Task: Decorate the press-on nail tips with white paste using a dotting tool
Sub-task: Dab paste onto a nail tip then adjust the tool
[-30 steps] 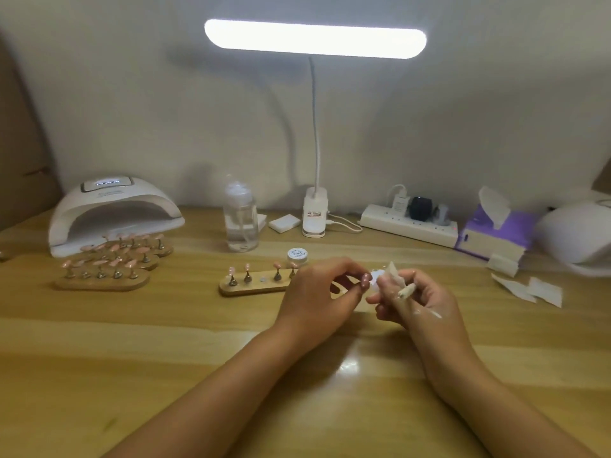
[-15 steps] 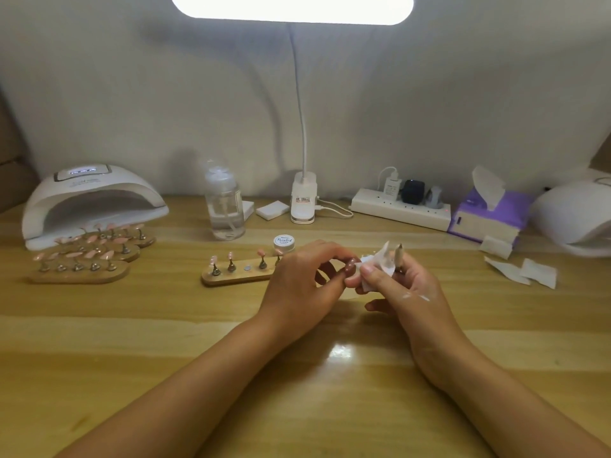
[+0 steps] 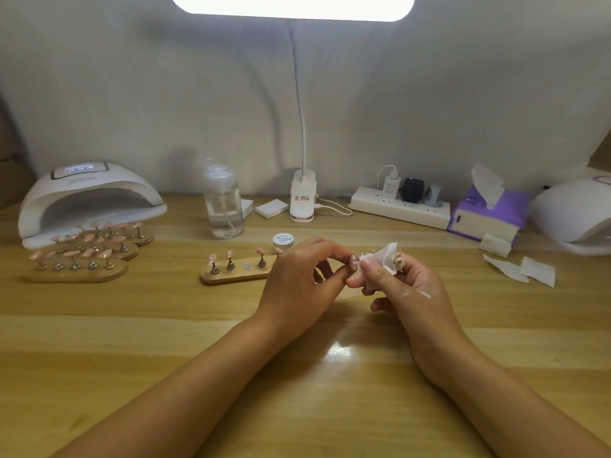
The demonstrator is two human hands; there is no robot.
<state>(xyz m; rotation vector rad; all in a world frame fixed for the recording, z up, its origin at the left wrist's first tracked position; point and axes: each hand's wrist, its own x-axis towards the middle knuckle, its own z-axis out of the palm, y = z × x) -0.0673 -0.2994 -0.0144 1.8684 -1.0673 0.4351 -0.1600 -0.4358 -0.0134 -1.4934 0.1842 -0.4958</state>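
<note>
Moved since a second ago: dotting tool (image 3: 399,261), from slanting across the right hand (image 3: 406,289) to nearly upright behind a folded white wipe (image 3: 380,264). Both hands stay close together, just right of the wooden stand (image 3: 238,276).

- Left hand (image 3: 297,279): grip closed on one pink nail tip (image 3: 354,260), pinched between thumb and fingertips just off the stand's right end, above the worktop (image 3: 165,325).
- Right hand: grip closed on wipe and tool together, with the wipe touching the nail tip. The wipe mostly hides the tool's working end, so I cannot tell whether it carries paste. White smears (image 3: 420,294) show on the back of this hand.
- Paste jar (image 3: 283,241): lid on, just behind the stand's right end.
- Stand: three tips on pegs, one bare socket between them, and a further peg partly hidden by the left hand.

Step in hand, as judged: wiping the tip's surface, either to clean it or to correct a mark before dotting.

Method advised:
- Keep both wrists low towards the worktop for steadiness.
- Wipe in one direction with a clean fold.
- Hold the tool's end away from the tip so no stray paste lands on it.
- Keep the pinch on the tip's edges, off its face.
</note>
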